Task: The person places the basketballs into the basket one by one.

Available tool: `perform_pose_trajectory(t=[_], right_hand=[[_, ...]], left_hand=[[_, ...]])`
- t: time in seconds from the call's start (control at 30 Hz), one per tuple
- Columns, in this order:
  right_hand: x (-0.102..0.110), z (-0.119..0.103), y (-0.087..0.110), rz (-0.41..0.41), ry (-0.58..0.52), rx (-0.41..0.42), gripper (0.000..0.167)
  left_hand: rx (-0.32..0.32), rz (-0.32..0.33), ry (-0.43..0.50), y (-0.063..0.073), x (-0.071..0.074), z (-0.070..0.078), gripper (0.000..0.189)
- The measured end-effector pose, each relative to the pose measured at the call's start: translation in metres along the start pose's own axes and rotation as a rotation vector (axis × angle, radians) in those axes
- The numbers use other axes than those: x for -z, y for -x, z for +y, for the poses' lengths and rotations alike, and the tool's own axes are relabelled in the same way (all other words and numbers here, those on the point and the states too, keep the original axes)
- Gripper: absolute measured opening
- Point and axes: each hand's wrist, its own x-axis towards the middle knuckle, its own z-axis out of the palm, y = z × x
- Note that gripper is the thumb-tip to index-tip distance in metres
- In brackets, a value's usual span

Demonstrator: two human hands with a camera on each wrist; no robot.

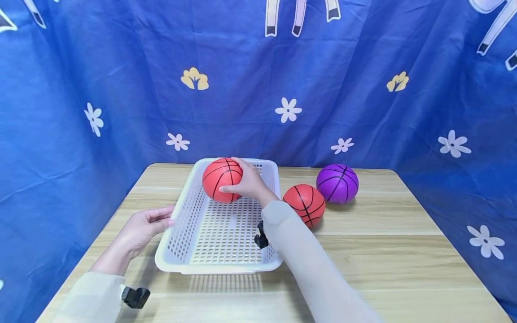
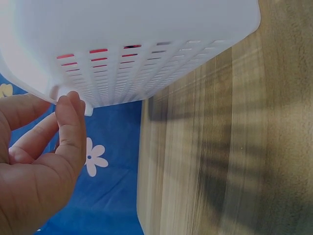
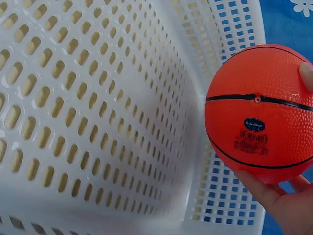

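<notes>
A white perforated plastic basket [image 1: 218, 269] stands on the wooden table. On its left side, my left hand [image 1: 141, 226] pinches the rim between thumb and fingers; the left wrist view shows this hand [image 2: 41, 166] at the rim, beside the slotted wall [image 2: 161, 22]. Over the far left part of the basket, my right hand [image 1: 251, 181] grips a red toy basketball [image 1: 216, 179]. In the right wrist view, fingers and thumb spread around the ball [image 3: 259, 122], its printed label and valve facing the camera. Whether the ball touches the basket floor, I cannot tell.
To the right of the basket, a second red basketball [image 1: 311, 204] rests on the table [image 1: 387, 255], partly behind my right forearm. A purple basketball [image 1: 338, 183] lies farther back, just right of it. A blue patterned curtain [image 1: 238, 121] hangs behind the table.
</notes>
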Motion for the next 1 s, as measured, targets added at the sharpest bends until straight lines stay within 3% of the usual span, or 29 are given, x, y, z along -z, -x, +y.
perform_pose_trajectory(t=[0.33, 0.5, 1.0], right_hand=[[-0.015, 0.004, -0.003, -0.017, 0.064, -0.067, 0.091], [-0.019, 0.007, -0.004, -0.021, 0.077, -0.063, 0.092], [-0.017, -0.003, -0.002, -0.054, 0.105, -0.111, 0.105]], left_hand=[[0.001, 0.001, 0.005, 0.0, 0.0, -0.002, 0.051], [-0.006, 0.001, 0.014, 0.0, 0.0, -0.002, 0.051], [-0.008, 0.001, 0.009, -0.001, 0.0, -0.002, 0.051]])
